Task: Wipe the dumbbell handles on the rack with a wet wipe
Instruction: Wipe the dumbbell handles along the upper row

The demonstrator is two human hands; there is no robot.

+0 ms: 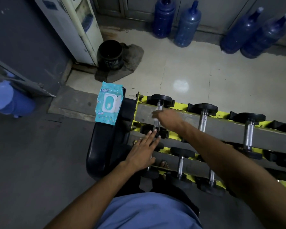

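- Right hand (166, 117): curled over the middle of the first dumbbell handle (156, 123) on the top tier. A pale scrap at its fingertips, judged to be the wet wipe (156, 111), is pinched against the bar.
- Left hand (143, 151): fingers straight and spread, laid flat at the left end of the rack (182, 106). Its fingertips are just beside the near plate (163, 133) of the same dumbbell, and it holds nothing.
- Handle axis: runs away from the person, from the near plate to the far plate (161, 98), crosswise to the rack, which extends left to right.
- Coming move (judgement): a stroke along the bar, toward and away from the body. The right hand is the nearer, being on the bar, and the left is placed to steady.
- Unwiped handles (judgement): the second handle (203, 120) and third handle (248, 134) lie parallel, to the right of the right hand. The lower-tier handle (180, 164) lies nearer the body.
- Wipe pack (108, 104): lies left of the rack, on a dark rounded object (102, 146).
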